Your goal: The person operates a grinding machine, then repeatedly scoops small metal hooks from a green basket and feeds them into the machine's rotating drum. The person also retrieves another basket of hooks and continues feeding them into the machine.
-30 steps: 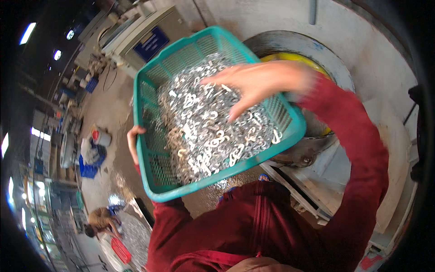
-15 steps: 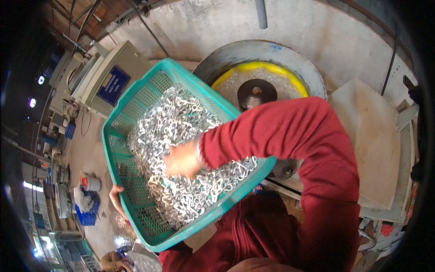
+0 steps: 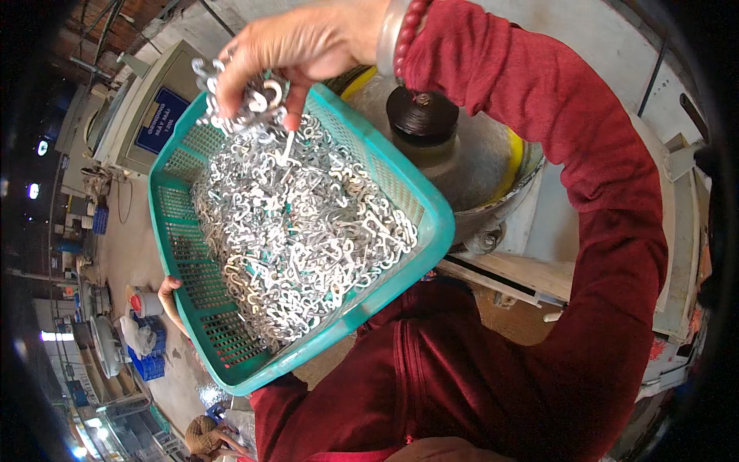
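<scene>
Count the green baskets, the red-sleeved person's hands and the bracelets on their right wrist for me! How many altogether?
Green basket: 1
Hands: 2 (left hand on the rim, right hand holding metal pieces)
Bracelets: 2 (red beaded bracelet, pale bangle)
Total: 5

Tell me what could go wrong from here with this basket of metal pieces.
A clump of small curved silvery metal pieces juts from the right hand, so some might drop. Only the left hand visibly grips the teal plastic mesh basket, so it might tip. Spills could land in the round grey tub with a yellow band beside the basket.
</scene>
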The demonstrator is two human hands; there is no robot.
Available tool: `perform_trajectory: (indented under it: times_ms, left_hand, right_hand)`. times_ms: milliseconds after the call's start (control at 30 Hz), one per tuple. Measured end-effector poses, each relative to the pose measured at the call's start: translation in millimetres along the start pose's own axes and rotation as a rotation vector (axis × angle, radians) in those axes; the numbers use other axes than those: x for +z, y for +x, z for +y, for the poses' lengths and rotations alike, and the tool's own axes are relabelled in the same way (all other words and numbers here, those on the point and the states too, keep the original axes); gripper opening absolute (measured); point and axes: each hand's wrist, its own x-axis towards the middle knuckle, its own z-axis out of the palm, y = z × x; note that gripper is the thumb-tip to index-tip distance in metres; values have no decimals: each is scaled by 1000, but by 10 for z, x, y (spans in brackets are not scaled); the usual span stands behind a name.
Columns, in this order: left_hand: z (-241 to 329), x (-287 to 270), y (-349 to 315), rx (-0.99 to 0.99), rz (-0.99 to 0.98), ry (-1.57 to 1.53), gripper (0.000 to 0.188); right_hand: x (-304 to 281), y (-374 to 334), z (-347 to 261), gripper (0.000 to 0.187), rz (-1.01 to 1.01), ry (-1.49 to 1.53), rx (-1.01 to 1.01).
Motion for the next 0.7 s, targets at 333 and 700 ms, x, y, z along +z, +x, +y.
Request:
perform_trajectory:
  times_ms: [333, 700]
  left_hand:
    - [12, -167, 62, -2, 75, 44, 46]
    - [-3, -60, 55, 59, 100, 118, 45]
  right_hand:
    - [-929, -1569, -192, 15, 58, 65, 5]
    - [-1907, -2238, 1711, 46, 973, -269, 466]
